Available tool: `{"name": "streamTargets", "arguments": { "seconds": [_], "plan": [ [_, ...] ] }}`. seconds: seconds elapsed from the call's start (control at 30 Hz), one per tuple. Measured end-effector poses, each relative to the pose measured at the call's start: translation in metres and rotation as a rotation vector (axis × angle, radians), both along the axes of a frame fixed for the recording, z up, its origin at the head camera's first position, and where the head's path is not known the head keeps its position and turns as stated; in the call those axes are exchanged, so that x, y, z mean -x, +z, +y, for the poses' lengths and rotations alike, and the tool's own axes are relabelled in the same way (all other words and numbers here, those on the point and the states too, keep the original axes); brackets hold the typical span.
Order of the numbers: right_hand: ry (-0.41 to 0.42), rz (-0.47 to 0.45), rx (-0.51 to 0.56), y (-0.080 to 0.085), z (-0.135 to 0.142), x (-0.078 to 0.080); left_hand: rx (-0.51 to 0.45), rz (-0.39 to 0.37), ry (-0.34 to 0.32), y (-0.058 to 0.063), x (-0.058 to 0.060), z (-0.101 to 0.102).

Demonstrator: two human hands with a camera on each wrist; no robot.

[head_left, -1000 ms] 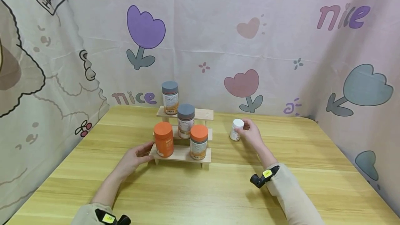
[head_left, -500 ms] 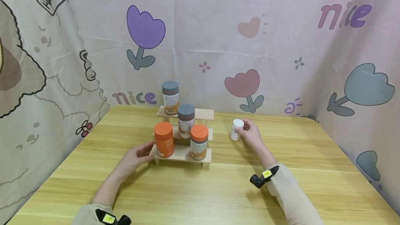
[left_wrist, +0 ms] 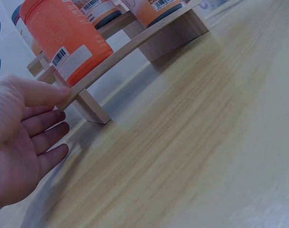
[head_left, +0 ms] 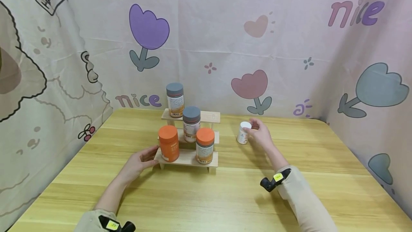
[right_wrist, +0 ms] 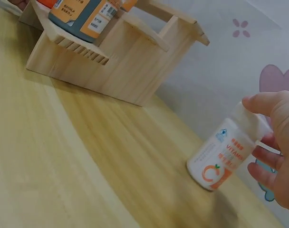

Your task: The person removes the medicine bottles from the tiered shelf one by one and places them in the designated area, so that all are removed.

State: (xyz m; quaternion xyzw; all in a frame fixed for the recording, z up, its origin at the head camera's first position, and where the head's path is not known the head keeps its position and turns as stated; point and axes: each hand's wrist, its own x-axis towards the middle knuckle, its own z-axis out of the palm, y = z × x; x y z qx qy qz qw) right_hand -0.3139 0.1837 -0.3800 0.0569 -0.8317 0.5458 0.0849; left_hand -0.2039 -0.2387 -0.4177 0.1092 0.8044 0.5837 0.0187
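White bottle (head_left: 243,136) upright on surface (head_left: 206,198), right of stand (head_left: 186,157), long axis vertical, cap up (orange print faces near side). Right hand (head_left: 261,136) angles in from near right, thumb at cap, fingers beyond; can't tell whether grip's clamped. Left hand (head_left: 134,164): fingers loosely apart, thumb touching stand's left end.

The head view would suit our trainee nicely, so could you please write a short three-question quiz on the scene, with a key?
1. Count: how many tiers does the wooden stand have?
2. Multiple choice: where is the white bottle?
(a) on the stand's top tier
(b) on the stand's lowest tier
(c) off the stand
3. Fill in: the jar nearest the left grip has a body coloured ____.

Key: 1: three. 2: c. 3: orange.
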Motion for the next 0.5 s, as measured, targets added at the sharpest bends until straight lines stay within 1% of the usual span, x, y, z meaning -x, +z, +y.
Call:
{"name": "streamTargets", "arguments": {
  "seconds": [0.13, 0.23, 0.37, 0.5],
  "plan": [
    [0.006, 0.043, -0.03, 0.009, 0.002, 0.002, -0.001, 0.004, -0.005, 0.0, 0.0, 0.0],
    [0.032, 0.061, -0.034, 0.019, 0.005, 0.005, 0.001, 0.009, -0.009, 0.001, 0.0, 0.0],
    [0.08, 0.076, -0.043, 0.036, 0.006, 0.009, 0.0, 0.009, -0.008, 0.001, -0.001, 0.001],
    [0.118, 0.087, -0.076, 0.056, 0.001, 0.011, -0.003, 0.007, -0.006, 0.001, -0.001, 0.001]
  ]
}}
